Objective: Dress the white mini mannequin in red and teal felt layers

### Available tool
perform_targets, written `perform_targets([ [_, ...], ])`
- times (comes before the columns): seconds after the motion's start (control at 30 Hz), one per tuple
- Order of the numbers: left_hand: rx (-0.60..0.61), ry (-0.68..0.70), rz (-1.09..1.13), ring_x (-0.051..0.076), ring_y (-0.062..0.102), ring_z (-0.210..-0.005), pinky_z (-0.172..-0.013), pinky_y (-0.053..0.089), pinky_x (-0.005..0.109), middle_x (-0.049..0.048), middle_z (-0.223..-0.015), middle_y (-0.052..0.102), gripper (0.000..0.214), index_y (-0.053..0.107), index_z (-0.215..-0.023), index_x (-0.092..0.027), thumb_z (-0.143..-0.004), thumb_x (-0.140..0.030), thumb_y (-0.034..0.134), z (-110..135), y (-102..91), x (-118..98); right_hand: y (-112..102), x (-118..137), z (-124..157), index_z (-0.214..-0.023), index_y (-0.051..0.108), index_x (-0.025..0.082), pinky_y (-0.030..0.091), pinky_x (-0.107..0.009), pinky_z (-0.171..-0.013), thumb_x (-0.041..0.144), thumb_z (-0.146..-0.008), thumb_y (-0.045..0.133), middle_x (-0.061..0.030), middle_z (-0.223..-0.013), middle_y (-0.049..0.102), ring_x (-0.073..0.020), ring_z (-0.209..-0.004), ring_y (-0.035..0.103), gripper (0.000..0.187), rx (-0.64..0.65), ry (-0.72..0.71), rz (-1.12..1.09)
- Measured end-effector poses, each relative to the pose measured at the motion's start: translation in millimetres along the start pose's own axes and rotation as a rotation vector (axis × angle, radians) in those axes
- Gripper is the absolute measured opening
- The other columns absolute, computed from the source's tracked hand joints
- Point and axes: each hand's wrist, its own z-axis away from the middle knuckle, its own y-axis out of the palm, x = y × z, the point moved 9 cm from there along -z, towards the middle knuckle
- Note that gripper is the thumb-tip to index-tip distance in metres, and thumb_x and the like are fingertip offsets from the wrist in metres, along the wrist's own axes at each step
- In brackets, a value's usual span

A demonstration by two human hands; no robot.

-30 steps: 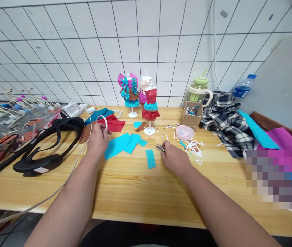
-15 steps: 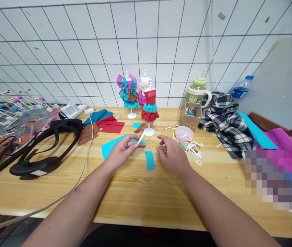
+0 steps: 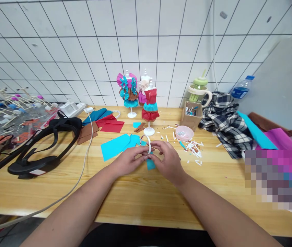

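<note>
My left hand (image 3: 128,160) and my right hand (image 3: 167,160) meet over the middle of the wooden table (image 3: 140,195). Together their fingertips pinch a thin white tape ring (image 3: 146,141), held upright between them. A small teal paper strip (image 3: 150,165) lies on the table right under the hands, partly hidden. Larger teal paper pieces (image 3: 116,145) lie just left of the ring. Behind them stand three small dress-form mannequins (image 3: 149,104) clothed in red, teal, pink and white paper. The small snips seen earlier by my right hand are out of sight.
A black headset (image 3: 45,144) and a white cable (image 3: 85,151) lie at left, beside red and brown paper (image 3: 109,126). A pink dish (image 3: 184,133), white scraps (image 3: 193,148), a cardboard box (image 3: 192,115), a green cup (image 3: 198,91), plaid cloth (image 3: 224,118) and coloured sheets (image 3: 266,135) sit at right.
My left hand brought the white tape ring from the left side to the centre. My right hand moved left to meet it, and both now pinch the ring.
</note>
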Motion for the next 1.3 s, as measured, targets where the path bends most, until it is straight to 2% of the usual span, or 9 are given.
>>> perform_targets([
  [0.23, 0.038, 0.007, -0.182, 0.017, 0.063, -0.083, -0.076, 0.046, 0.025, 0.0015, -0.090, 0.070, 0.024, 0.064, -0.105, -0.024, -0.092, -0.032, 0.044, 1, 1.3, -2, 2, -3, -1, -0.105, 0.060, 0.022, 0.046, -0.031, -0.082, 0.024, -0.085, 0.061, -0.0045, -0.102, 0.068, -0.0207, -0.097, 0.058, 0.021, 0.051, 0.001, 0.045],
  [0.33, 0.050, -0.018, -0.198, 0.018, 0.064, -0.082, -0.075, 0.047, 0.026, 0.0010, -0.088, 0.070, 0.024, 0.065, -0.105, -0.026, -0.091, -0.032, 0.046, 2, 2.5, -1, 4, -6, -2, -0.104, 0.059, 0.022, 0.046, -0.030, -0.080, 0.023, -0.083, 0.062, -0.0040, -0.102, 0.067, -0.0206, -0.097, 0.058, 0.021, 0.084, 0.028, 0.035],
  [0.5, 0.036, -0.047, -0.173, 0.018, 0.065, -0.087, -0.078, 0.047, 0.027, 0.0009, -0.095, 0.072, 0.027, 0.064, -0.110, -0.028, -0.089, -0.030, 0.048, 2, 1.8, 2, 7, -7, -2, -0.083, 0.055, 0.022, 0.044, -0.029, -0.078, 0.021, -0.083, 0.060, -0.0021, -0.094, 0.068, -0.0190, -0.089, 0.059, 0.005, 0.117, 0.033, 0.047],
  [0.57, 0.029, -0.048, -0.154, 0.018, 0.065, -0.087, -0.077, 0.047, 0.027, 0.0009, -0.095, 0.072, 0.026, 0.064, -0.109, -0.027, -0.089, -0.030, 0.048, 1, 1.1, 2, 6, -10, -1, -0.090, 0.055, 0.022, 0.045, -0.029, -0.075, 0.022, -0.083, 0.060, -0.0026, -0.100, 0.067, -0.0181, -0.087, 0.061, 0.009, 0.090, 0.075, 0.022],
  [0.7, 0.028, -0.036, -0.135, 0.017, 0.065, -0.084, -0.075, 0.047, 0.025, 0.0011, -0.091, 0.071, 0.025, 0.062, -0.108, -0.025, -0.090, -0.032, 0.047, 1, 0.6, 0, 4, -10, 0, -0.115, 0.054, 0.024, 0.048, -0.027, -0.072, 0.025, -0.084, 0.061, -0.0021, -0.109, 0.067, -0.0159, -0.085, 0.063, 0.032, 0.053, 0.083, -0.022],
  [0.83, 0.019, -0.049, -0.171, 0.017, 0.063, -0.080, -0.072, 0.046, 0.025, 0.0011, -0.090, 0.071, 0.026, 0.062, -0.110, -0.025, -0.091, -0.033, 0.046, 2, 0.3, 2, 4, -11, 0, -0.104, 0.062, 0.023, 0.049, -0.026, -0.073, 0.029, -0.088, 0.056, -0.0014, -0.098, 0.069, -0.0158, -0.083, 0.064, 0.018, 0.066, 0.103, -0.034],
  [1.03, -0.072, -0.086, -0.253, 0.015, 0.059, -0.070, -0.063, 0.041, 0.024, -0.0001, -0.077, 0.067, 0.026, 0.064, -0.098, -0.023, -0.092, -0.036, 0.043, 0, -6.5, 8, -7, -5, -3, -0.090, 0.067, 0.023, 0.047, -0.025, -0.074, 0.030, -0.090, 0.055, -0.0038, -0.093, 0.064, -0.0166, -0.083, 0.061, 0.014, -0.004, 0.049, 0.026],
  [1.17, -0.167, -0.068, -0.293, 0.015, 0.057, -0.069, -0.062, 0.039, 0.025, 0.0006, -0.073, 0.066, 0.026, 0.066, -0.085, -0.020, -0.091, -0.033, 0.043, -1, -14.5, 5, -3, 3, -1, -0.089, 0.063, 0.021, 0.045, -0.026, -0.073, 0.027, -0.092, 0.052, -0.0036, -0.088, 0.061, -0.0158, -0.079, 0.058, 0.013, 0.015, -0.025, 0.006],
  [1.3, -0.201, -0.084, -0.157, 0.016, 0.060, -0.075, -0.068, 0.042, 0.025, 0.0005, -0.079, 0.067, 0.026, 0.064, -0.080, -0.019, -0.090, -0.033, 0.044, -1, -16.1, 1, 1, 11, 2, -0.089, 0.056, 0.021, 0.043, -0.028, -0.073, 0.024, -0.094, 0.045, -0.0039, -0.088, 0.059, -0.0175, -0.082, 0.056, 0.013, 0.003, -0.083, 0.007],
])
